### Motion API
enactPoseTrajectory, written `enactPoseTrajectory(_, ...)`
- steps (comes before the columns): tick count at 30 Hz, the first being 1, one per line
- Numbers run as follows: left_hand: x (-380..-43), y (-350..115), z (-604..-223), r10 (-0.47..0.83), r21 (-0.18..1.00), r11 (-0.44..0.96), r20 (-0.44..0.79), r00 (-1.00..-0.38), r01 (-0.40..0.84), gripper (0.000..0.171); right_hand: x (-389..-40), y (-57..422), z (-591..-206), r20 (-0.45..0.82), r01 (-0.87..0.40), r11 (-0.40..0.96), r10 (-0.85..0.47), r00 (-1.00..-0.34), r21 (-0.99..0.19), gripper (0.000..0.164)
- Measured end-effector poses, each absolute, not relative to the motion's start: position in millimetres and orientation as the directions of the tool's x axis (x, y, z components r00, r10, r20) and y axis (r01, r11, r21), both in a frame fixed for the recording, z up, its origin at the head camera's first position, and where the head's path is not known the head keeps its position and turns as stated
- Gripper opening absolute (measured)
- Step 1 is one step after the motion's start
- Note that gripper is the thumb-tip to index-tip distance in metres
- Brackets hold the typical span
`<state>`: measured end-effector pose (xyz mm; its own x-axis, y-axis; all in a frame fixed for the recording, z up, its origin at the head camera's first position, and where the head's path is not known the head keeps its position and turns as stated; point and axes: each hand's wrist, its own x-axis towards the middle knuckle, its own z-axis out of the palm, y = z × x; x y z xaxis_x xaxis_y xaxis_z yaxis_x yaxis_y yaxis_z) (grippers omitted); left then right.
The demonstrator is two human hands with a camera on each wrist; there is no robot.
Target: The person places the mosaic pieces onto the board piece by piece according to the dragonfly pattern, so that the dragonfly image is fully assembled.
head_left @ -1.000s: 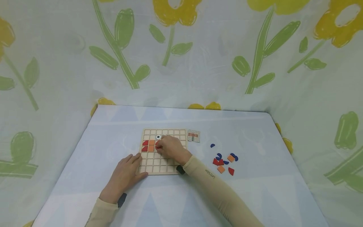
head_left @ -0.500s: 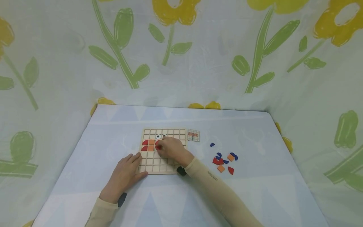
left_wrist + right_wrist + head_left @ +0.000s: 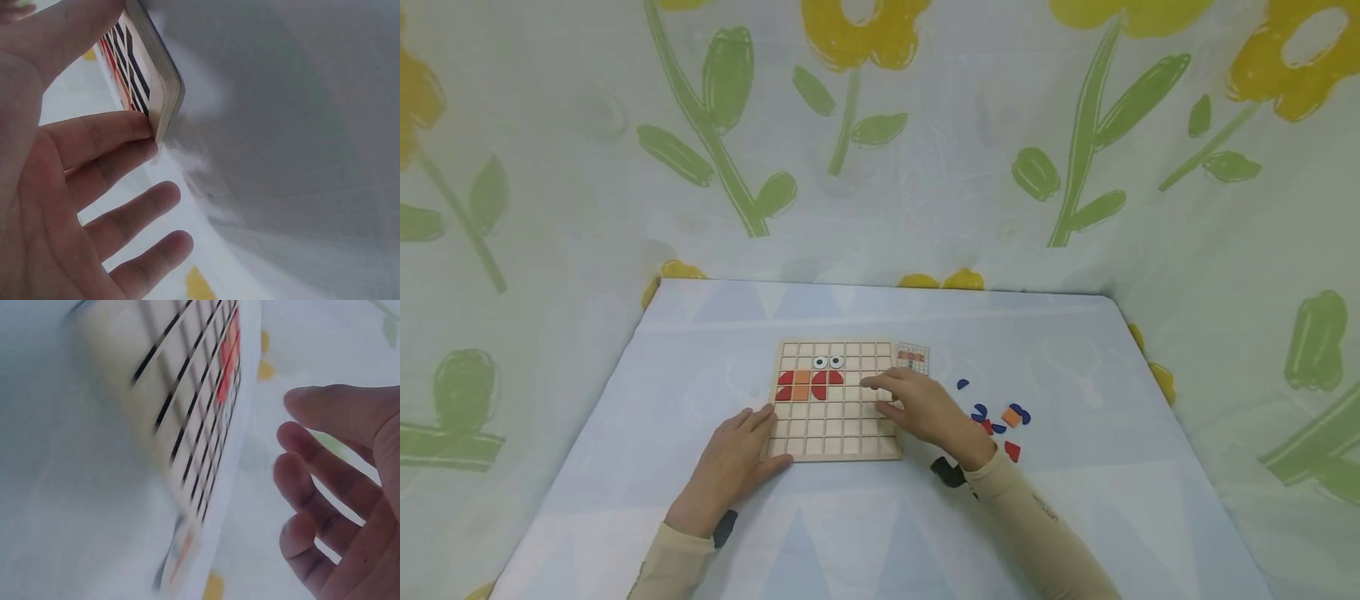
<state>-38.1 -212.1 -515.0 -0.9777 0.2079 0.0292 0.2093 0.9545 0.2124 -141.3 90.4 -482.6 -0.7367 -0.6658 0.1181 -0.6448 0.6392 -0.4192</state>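
A wooden grid board (image 3: 842, 429) lies on the table. Set in its upper left cells are red quarter-round pieces (image 3: 820, 392), orange squares (image 3: 801, 385) and two round eye pieces (image 3: 828, 362). At the board's lower left corner, my left hand (image 3: 733, 458) rests with fingers extended, thumb and fingertips touching the edge; the left wrist view shows the same contact with the board (image 3: 164, 103). Over the right part of the board hovers my right hand (image 3: 925, 408), its fingers loosely bent with nothing between them, as the right wrist view of this hand (image 3: 337, 481) also shows.
A small pattern card (image 3: 913, 357) lies at the board's upper right. Further right are loose pieces: blue half-rounds (image 3: 962, 384), an orange square (image 3: 1011, 416) and a red piece (image 3: 1012, 451); my right hand and wrist cover part of this group.
My right hand has let go of a red piece on the board and moved right, baring red pieces and the second eye piece. My left hand has stayed at the corner.
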Motion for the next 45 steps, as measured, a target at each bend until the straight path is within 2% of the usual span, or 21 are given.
enactPoseTrajectory(6,-38,-211,-515,0.207,0.217,0.954,0.029,-0.978,0.208,0.08,-138,145,-492,0.16,-0.652,0.663,-0.645,-0.747,-0.368,0.043)
enactPoseTrajectory(12,-38,-212,-512,0.201,0.213,0.957,0.012,-0.98,0.199,0.081,-136,191,-500,0.067,-0.601,0.712,-0.624,-0.779,-0.363,0.042)
enactPoseTrajectory(17,-37,-213,-511,0.194,0.212,0.958,0.009,-0.981,0.192,0.081,-137,213,-503,0.038,-0.596,0.715,-0.628,-0.777,-0.366,0.037)
enactPoseTrajectory(25,-37,-213,-512,0.195,0.229,0.955,-0.002,-0.981,0.189,0.081,-134,222,-506,-0.003,-0.566,0.731,-0.613,-0.79,-0.382,0.027)
enactPoseTrajectory(37,-39,-212,-513,0.212,0.214,0.954,0.023,-0.977,0.212,0.081,-139,221,-516,0.04,-0.592,0.708,-0.628,-0.777,-0.386,0.018)
enactPoseTrajectory(45,-39,-211,-512,0.217,0.213,0.952,0.037,-0.976,0.219,0.08,-137,226,-512,-0.056,-0.533,0.757,-0.594,-0.803,-0.378,0.019)
